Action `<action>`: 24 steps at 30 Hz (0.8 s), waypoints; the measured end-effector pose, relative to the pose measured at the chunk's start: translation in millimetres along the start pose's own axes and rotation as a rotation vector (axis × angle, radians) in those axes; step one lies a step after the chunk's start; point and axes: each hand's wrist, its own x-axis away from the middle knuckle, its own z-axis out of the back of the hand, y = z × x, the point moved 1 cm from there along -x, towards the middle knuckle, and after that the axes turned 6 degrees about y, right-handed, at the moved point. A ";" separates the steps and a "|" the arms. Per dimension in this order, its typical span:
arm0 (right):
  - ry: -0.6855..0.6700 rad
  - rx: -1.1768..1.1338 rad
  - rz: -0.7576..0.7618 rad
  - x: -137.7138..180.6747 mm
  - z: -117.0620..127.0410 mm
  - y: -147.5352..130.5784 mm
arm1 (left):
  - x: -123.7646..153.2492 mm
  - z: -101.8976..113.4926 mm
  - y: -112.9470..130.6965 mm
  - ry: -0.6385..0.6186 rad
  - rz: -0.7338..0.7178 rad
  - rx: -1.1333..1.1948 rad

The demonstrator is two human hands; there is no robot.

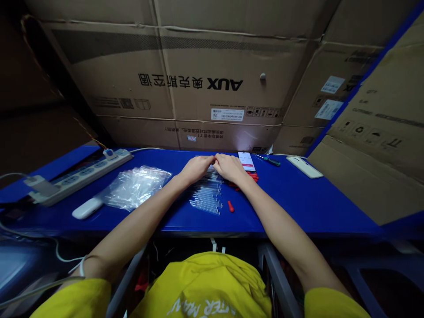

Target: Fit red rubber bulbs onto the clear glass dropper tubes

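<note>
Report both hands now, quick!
Left hand: fingers curled near clear, thin, glass-looking tubes; grip cannot be told.
Right hand: fingers curled beside left hand; grip cannot be told.

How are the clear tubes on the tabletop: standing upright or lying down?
Lying down: the clear tubes stretch sideways across the blue tabletop.

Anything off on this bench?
Two minor things: one red piece lies apart from the other red pieces, beside the clear tubes; and the AUX lettering on the back cardboard is upside down. I see nothing spilled or broken.
</note>
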 end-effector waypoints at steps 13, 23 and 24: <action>0.070 -0.088 -0.036 -5.0 -7.7 5.5 | -0.7 1.4 -3.3 0.032 -0.002 0.045; 0.190 -0.347 0.120 -9.2 -14.2 38.2 | 0.2 1.0 -13.0 0.064 0.001 0.109; 0.225 -0.416 0.121 -9.7 -13.6 37.9 | -0.9 0.7 -12.7 0.085 0.002 0.142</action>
